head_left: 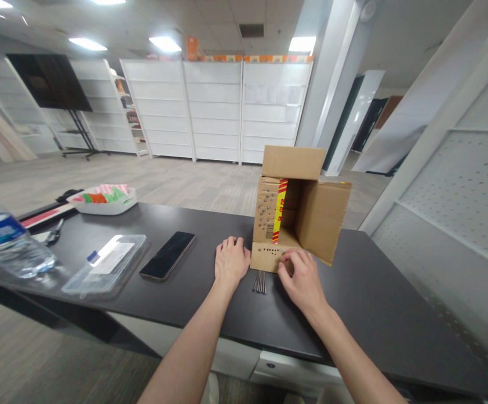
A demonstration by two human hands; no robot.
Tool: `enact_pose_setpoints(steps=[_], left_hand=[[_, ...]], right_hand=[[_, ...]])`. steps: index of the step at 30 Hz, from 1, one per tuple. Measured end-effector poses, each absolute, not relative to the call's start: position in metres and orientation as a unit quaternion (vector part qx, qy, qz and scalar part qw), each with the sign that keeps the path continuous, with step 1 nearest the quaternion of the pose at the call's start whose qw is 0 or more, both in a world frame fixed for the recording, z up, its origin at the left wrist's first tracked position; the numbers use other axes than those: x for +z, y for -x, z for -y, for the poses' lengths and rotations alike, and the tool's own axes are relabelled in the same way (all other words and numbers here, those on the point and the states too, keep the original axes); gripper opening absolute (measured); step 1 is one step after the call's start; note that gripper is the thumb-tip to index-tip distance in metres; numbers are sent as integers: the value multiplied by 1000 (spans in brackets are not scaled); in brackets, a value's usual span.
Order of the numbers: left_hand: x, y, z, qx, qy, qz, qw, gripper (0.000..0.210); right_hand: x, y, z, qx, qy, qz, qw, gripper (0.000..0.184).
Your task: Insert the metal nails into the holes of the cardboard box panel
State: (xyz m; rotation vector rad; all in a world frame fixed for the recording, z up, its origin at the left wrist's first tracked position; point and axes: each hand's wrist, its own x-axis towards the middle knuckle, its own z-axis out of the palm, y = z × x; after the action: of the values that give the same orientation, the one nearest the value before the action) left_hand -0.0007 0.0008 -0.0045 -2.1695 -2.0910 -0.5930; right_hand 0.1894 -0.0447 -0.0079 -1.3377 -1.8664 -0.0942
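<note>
- Fingers of the right hand (305, 278) bend over the lower flap (265, 261) of the box (305, 213), thumb and forefinger tips close together; whether they pinch anything cannot be told.
- Left hand (232, 261) rests palm down on the worktop (378, 292), its fingers loosely curled, slightly spread and gripping nothing visible; its thumb lies just beside the flap's left edge, contact unclear.
- Box of brown cardboard, mouth towards the person, upper flap (293, 161) upright, right flap (328, 219) swung outward.
- Holes (271, 251), small, dark and round, dot the lower flap; grey spots and red-and-yellow tape (280, 210) mark the left panel.
- Nails (259, 283), thin and metallic, lie side by side between the hands, just before the lower flap.
- Phone (168, 256), flat and glossy black, lies left of the left hand, beside a clear plastic case (107, 268).
- Bottle (14, 247) of clear plastic, blue-labelled, stands farther left.
</note>
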Motion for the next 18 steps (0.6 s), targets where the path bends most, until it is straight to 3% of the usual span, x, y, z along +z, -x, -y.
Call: enact_pose_setpoints(steps=[6, 18], left_hand=[[-4, 0, 0, -196, 705, 680, 38, 29], [-2, 0, 0, -191, 704, 683, 31, 29]], right_hand=[[-6, -182, 26, -74, 511, 732, 445, 11], [-21, -180, 17, -88, 513, 711, 473, 8]])
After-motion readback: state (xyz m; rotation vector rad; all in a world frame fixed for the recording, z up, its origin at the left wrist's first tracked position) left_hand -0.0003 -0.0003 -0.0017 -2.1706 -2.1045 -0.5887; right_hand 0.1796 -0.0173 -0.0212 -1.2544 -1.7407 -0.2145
